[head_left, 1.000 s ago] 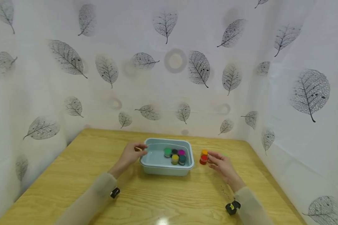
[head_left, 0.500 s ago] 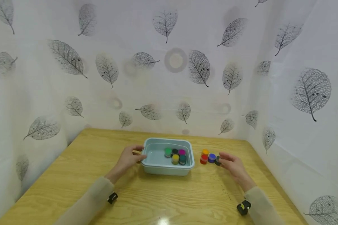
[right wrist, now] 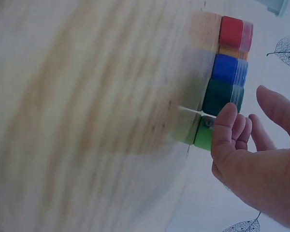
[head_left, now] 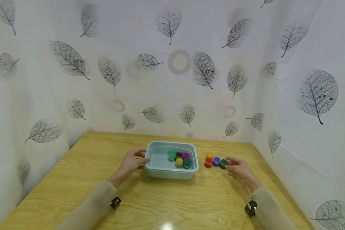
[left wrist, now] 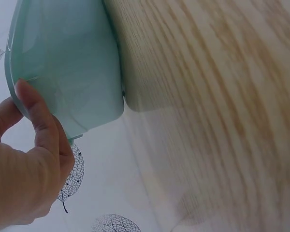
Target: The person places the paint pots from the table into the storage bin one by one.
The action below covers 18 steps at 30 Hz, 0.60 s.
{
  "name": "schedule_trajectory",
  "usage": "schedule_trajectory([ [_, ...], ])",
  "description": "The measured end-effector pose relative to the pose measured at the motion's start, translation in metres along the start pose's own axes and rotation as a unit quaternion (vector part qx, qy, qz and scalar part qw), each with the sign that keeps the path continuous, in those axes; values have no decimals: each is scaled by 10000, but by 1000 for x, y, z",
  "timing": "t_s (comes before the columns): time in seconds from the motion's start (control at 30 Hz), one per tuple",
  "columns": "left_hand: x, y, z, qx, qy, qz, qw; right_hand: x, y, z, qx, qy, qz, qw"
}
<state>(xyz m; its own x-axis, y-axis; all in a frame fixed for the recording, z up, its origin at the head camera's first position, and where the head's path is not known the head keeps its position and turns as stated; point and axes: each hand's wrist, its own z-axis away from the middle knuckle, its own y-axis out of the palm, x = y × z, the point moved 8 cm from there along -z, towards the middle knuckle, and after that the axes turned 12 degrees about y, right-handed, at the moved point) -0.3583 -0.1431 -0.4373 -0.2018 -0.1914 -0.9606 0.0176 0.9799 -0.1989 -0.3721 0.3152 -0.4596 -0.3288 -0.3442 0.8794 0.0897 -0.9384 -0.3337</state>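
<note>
A pale blue-green plastic basin stands mid-table with several small paint jars inside, among them a green jar and a yellow jar. My left hand grips its left rim, as the left wrist view shows. To the basin's right sit an orange jar, a red jar, a blue jar and a dark green jar. My right hand is beside the dark green one, fingers loosely bent, thumb apart. A light green jar shows partly behind its fingers in the right wrist view.
The wooden table meets a white leaf-print curtain at the back and sides. Small dark specks lie on the wood near my right wrist. A black wrist camera is strapped under the right sleeve.
My right hand has moved right from beside the red and orange jars, uncovering the blue and dark green ones. My left hand has drawn back slightly at the basin's left rim.
</note>
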Motion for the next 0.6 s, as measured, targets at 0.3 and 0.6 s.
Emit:
schedule_trajectory([
  [0.3, 3, 1, 0, 47, -43, 113, 9999, -6, -3, -8, -67, 166, 332, 9993],
  [0.6, 3, 1, 0, 58, -30, 165, 9998, -8, 2, -12, 17, 211, 304, 9993],
])
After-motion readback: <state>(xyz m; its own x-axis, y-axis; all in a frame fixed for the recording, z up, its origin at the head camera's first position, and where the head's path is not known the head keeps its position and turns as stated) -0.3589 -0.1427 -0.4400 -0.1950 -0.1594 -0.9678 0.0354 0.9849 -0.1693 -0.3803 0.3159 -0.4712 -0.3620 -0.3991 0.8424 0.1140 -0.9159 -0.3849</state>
